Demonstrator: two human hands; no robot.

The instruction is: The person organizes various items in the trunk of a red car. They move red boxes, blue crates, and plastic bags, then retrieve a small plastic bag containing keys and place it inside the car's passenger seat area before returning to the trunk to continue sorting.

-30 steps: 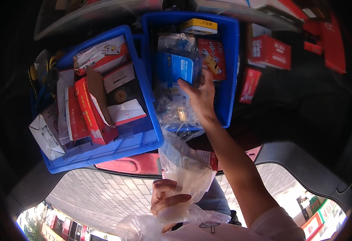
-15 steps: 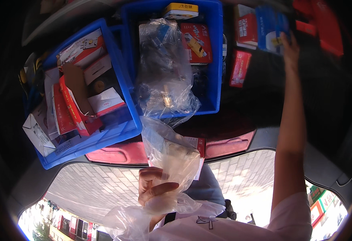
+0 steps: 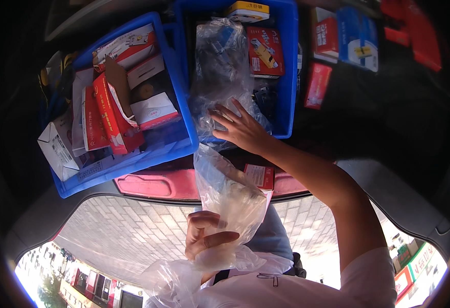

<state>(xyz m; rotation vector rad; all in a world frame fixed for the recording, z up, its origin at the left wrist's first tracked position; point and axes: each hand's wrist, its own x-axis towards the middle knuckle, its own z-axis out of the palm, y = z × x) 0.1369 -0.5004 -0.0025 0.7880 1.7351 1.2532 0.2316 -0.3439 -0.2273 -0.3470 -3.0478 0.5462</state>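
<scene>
My left hand (image 3: 204, 237) is closed around the gathered part of a clear plastic bag (image 3: 232, 203), low in the middle. The bag's wide end rises toward the middle blue bin (image 3: 285, 102), and whatever is inside shows only dimly. My right hand (image 3: 241, 126) reaches across from the right with its fingers spread, resting on another clear bag (image 3: 220, 61) that lies in that bin. Some blue and metallic pieces show through this second bag. A red and white box (image 3: 259, 176) sits partly behind the bag in my left hand.
A tilted blue bin (image 3: 132, 159) at left holds several red and white boxes (image 3: 114, 115). A red box (image 3: 266, 51) and a yellow tin (image 3: 248, 11) are in the middle bin. At right lie a blue package (image 3: 357, 38) and a small red box (image 3: 318, 85). A pinkish-red edge (image 3: 155, 186) runs in front.
My right hand has come from the blue package at far right to the bag in the middle bin. The blue package stays behind. My left hand keeps its hold; the whole view has shifted slightly.
</scene>
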